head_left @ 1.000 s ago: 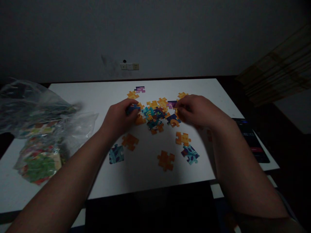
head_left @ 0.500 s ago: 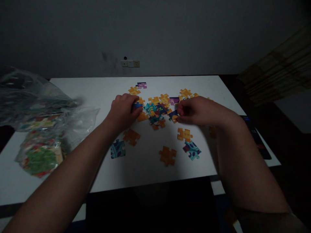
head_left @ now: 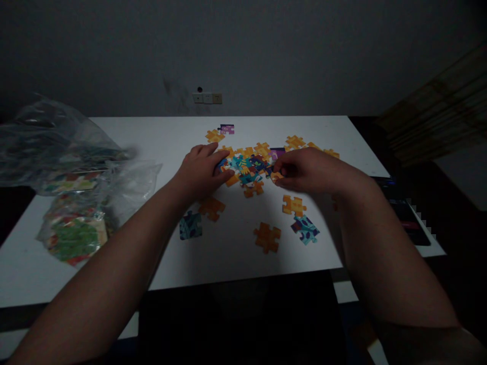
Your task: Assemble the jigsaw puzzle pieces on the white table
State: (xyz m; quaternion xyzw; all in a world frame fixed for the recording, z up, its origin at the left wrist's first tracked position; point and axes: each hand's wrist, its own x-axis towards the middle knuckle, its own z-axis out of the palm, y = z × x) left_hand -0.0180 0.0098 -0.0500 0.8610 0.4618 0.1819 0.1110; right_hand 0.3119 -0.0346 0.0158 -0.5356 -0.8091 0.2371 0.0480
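Observation:
My left hand [head_left: 203, 170] is curled at the left edge of a pile of jigsaw pieces. A blue puzzle piece [head_left: 221, 165] shows between its thumb and fingers, mostly covered by them. At the pile's right side, my right hand [head_left: 302, 171] pinches a dark blue and orange puzzle piece [head_left: 276, 176], partly hidden by the fingertips. Between both hands lie overlapping teal and dark blue pieces [head_left: 247, 166] with orange ones around them. A purple piece [head_left: 277, 153] rests just behind my right fingers.
Loose orange [head_left: 267, 238] and teal pieces [head_left: 190, 226] lie nearer the front of the white table [head_left: 224, 263]. Clear plastic bags [head_left: 76, 233] with more pieces fill the left side. Under my right forearm, a dark device [head_left: 409, 218] lies near the right edge.
My hands have come slightly closer together. My right fingers now cover more of the dark blue and orange puzzle piece. The whole view has shifted a little.

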